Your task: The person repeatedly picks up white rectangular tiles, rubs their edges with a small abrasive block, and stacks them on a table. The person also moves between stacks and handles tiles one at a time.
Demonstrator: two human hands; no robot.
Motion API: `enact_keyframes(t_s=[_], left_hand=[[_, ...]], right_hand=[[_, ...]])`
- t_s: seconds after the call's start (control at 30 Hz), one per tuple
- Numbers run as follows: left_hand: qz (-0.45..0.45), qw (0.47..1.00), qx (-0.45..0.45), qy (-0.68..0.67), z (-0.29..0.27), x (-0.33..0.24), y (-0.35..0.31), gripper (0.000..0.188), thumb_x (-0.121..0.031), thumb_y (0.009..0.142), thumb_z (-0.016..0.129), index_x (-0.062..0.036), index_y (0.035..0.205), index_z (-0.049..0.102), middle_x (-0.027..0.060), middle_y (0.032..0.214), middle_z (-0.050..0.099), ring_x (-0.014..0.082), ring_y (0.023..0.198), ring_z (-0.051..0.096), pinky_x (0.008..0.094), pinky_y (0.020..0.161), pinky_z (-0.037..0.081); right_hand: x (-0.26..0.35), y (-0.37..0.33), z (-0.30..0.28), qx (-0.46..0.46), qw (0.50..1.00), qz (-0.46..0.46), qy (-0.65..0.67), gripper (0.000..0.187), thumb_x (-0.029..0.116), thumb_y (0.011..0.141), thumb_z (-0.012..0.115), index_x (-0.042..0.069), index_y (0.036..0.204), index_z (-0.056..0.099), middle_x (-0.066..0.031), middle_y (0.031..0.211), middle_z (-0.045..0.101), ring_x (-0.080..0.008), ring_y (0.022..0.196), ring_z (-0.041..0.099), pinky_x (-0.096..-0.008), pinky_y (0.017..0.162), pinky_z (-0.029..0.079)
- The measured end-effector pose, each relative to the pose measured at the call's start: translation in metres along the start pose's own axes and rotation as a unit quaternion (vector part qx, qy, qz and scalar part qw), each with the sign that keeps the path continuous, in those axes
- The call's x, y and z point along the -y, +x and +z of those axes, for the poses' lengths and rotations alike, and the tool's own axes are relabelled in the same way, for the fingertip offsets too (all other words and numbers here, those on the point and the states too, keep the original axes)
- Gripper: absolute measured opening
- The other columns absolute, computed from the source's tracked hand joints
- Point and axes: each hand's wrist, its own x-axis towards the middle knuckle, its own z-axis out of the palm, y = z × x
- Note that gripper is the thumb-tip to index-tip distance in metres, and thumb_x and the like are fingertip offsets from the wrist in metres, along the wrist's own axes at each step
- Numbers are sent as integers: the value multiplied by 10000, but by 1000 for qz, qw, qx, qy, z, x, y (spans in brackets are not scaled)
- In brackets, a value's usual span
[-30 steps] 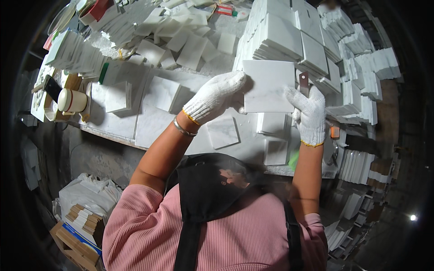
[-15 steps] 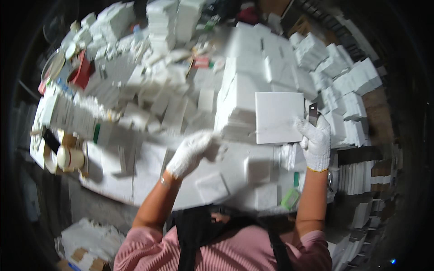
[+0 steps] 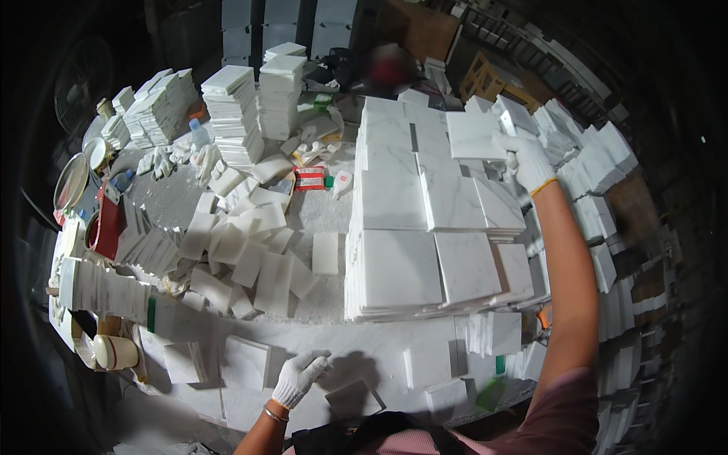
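Observation:
My right hand [image 3: 525, 161], in a white knitted glove, reaches far out over the right of the stacks. It grips the right edge of a square white marble tile [image 3: 473, 136]. That tile is at the rear of a large block of stacked marble tiles [image 3: 398, 265]; I cannot tell whether it rests on them. My left hand [image 3: 302, 378], gloved too, hovers low over the near work surface [image 3: 318, 334], fingers loosely stretched and holding nothing. Beside it, to the right, lies a shadowed marble tile [image 3: 355, 399]; a small tile stack [image 3: 246, 362] is to its left.
Loose offcuts [image 3: 265, 280] are heaped left of the block. Tall tile stacks [image 3: 231, 114] stand behind them. A red container [image 3: 105, 226] and a cream jar [image 3: 116, 353] are at the left. More tile piles [image 3: 595, 174] line the right. A green object [image 3: 491, 394] lies at the near edge.
My right hand has carried the tile away from me to the rear of the stacks. The dark blade seen with that hand no longer shows. My view has tilted up, and the left hand sits lower in it.

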Motion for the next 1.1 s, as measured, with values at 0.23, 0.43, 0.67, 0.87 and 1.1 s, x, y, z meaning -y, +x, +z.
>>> enact_keyframes(t_s=[0.23, 0.43, 0.67, 0.87, 1.1], left_hand=[[-30, 996, -25, 80, 1, -2, 15, 310, -224, 961, 552, 4, 1149, 644, 73, 878, 718, 117, 765, 677, 253, 679, 541], [-23, 993, -43, 112, 4, 0, 19, 284, -202, 944, 559, -11, 1128, 664, 64, 848, 724, 108, 709, 688, 237, 652, 536], [-56, 992, -58, 96, 6, 0, 22, 274, -190, 933, 578, -67, 1160, 670, 63, 806, 720, 114, 685, 694, 244, 656, 546], [-35, 993, -51, 103, 5, 1, 23, 277, -175, 935, 570, -60, 1168, 666, 58, 796, 719, 109, 671, 686, 242, 645, 545], [-45, 992, -51, 102, 4, 1, 23, 293, -186, 937, 562, -58, 1183, 658, 60, 798, 720, 109, 675, 687, 240, 647, 543]], right_hand=[[-45, 66, 12, 22, 996, 83, -23, 209, 149, 829, 724, 17, 964, 634, 28, 635, 471, -38, 415, 350, -200, 354, 230], [-66, 104, 27, 32, 994, 100, -35, 197, 161, 831, 727, 58, 963, 622, 35, 646, 452, -42, 418, 378, -188, 352, 241], [-59, 103, 46, 88, 985, 128, -72, 198, 207, 858, 702, 95, 997, 616, 41, 681, 503, -19, 461, 434, -171, 361, 279], [-64, 109, 44, 131, 959, 75, -241, 471, 323, 851, 712, 28, 1206, 620, 19, 698, 538, -45, 477, 428, -210, 390, 309], [-55, 108, 56, 133, 917, 10, -375, 574, 401, 798, 734, -12, 1188, 651, -40, 828, 653, -113, 535, 491, -274, 496, 411]])
